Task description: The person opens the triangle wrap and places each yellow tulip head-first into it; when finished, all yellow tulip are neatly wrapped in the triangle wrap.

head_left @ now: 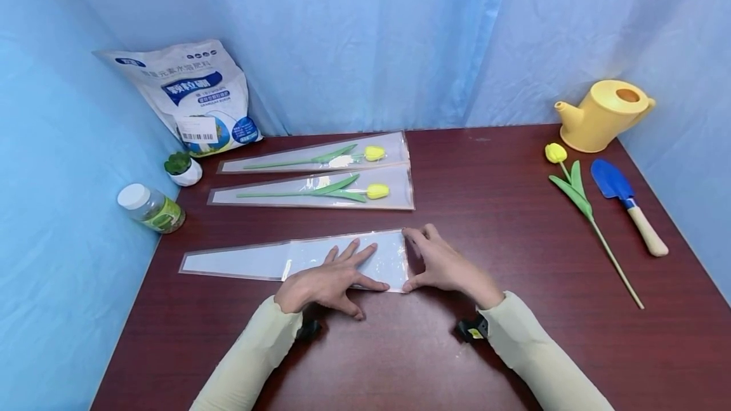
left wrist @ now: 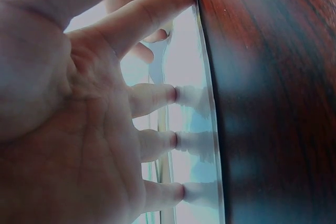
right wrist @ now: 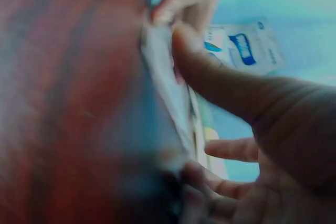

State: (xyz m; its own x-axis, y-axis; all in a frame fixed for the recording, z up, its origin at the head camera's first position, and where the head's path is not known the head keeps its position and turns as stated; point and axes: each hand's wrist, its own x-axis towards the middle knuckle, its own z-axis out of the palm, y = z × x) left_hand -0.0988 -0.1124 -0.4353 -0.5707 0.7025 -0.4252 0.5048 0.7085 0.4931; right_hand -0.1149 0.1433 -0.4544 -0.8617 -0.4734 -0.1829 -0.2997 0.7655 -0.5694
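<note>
A long tapered flower sleeve (head_left: 240, 261), clear-edged with a pale face, lies flat on the table, its wide end to the right. My left hand (head_left: 333, 281) rests on the sleeve with fingers spread, the fingertips pressing its surface and the thumb off its near edge. At the wide end, my right hand (head_left: 445, 263) holds the two corners between thumb and curled fingers. The right wrist view shows the thumb (right wrist: 210, 72) against the sleeve's edge, blurred. Behind lie two similar sleeves, one farther (head_left: 274, 163) and one nearer (head_left: 228, 196), each with a yellow tulip inside.
On the right lie a loose yellow tulip (head_left: 599, 233) and a blue trowel (head_left: 628, 198), with a yellow watering can (head_left: 596, 116) behind. At left stand a lidded jar (head_left: 151, 208), a small potted plant (head_left: 184, 169) and a fertilizer bag (head_left: 194, 97). Blue curtains (head_left: 354, 43) enclose the table.
</note>
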